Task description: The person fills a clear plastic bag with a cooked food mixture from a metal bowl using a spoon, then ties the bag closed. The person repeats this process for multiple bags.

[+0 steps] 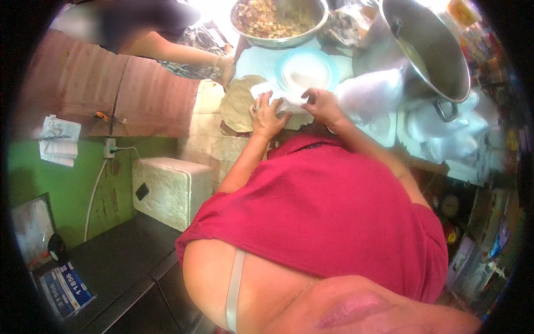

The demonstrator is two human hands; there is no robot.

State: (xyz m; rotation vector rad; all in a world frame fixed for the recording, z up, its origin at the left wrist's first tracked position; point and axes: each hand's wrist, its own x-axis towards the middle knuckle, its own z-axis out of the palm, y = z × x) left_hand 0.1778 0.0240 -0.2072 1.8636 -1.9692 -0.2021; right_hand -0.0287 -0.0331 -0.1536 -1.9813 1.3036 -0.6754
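Note:
At the near edge of the table, my left hand (pixel 268 116), with a ring on one finger, lies spread over a white sheet or thin plastic (pixel 262 89). My right hand (pixel 323 105) is at the other side of thin clear plastic (pixel 295 102), its thumb and fingers curled close together at the plastic. Just beyond both hands stands a round light-blue-rimmed container (pixel 330 69) with something white inside. Brown paper or a bag (pixel 238 104) lies left of my left hand. Whether either hand pinches the plastic cannot be told.
A metal bowl of chopped food (pixel 267 21) stands at the back; a large steel pot (pixel 375 62) leans at right beside clear plastic bags (pixel 369 96). Another person's arm (pixel 187 52) reaches to the table's left edge. A foam box (pixel 162 192) stands at left.

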